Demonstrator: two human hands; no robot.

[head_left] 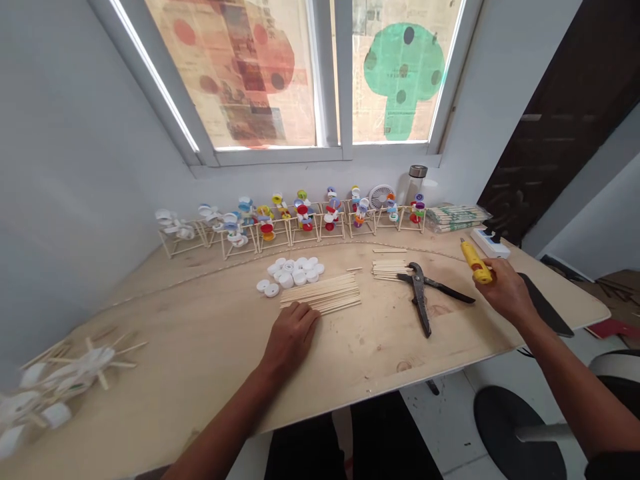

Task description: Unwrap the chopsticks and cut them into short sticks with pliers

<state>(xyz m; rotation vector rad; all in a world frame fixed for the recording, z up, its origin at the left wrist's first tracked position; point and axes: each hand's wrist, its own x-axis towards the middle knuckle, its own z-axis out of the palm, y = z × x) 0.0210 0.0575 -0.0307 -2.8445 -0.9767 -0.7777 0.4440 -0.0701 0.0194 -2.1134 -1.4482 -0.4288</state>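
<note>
Head view: two bare hands over wooden surface (350,363)
Right hand (507,292): fingers wrapped round yellow glue gun (474,260), nozzle pointing away from person, near white power strip (490,243)
Left hand (293,337): fingers bent, tips at near edge of long sticks (325,293); can't tell if any stick is gripped
White caps (299,275): clustered just beyond long sticks
Pliers (421,300): handles spread, between the hands, by short sticks (387,269)
Back row: stick frames with colored caps (301,220) along wall

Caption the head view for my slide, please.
Right hand holds a yellow glue gun; left hand rests at thin sticks.
</note>
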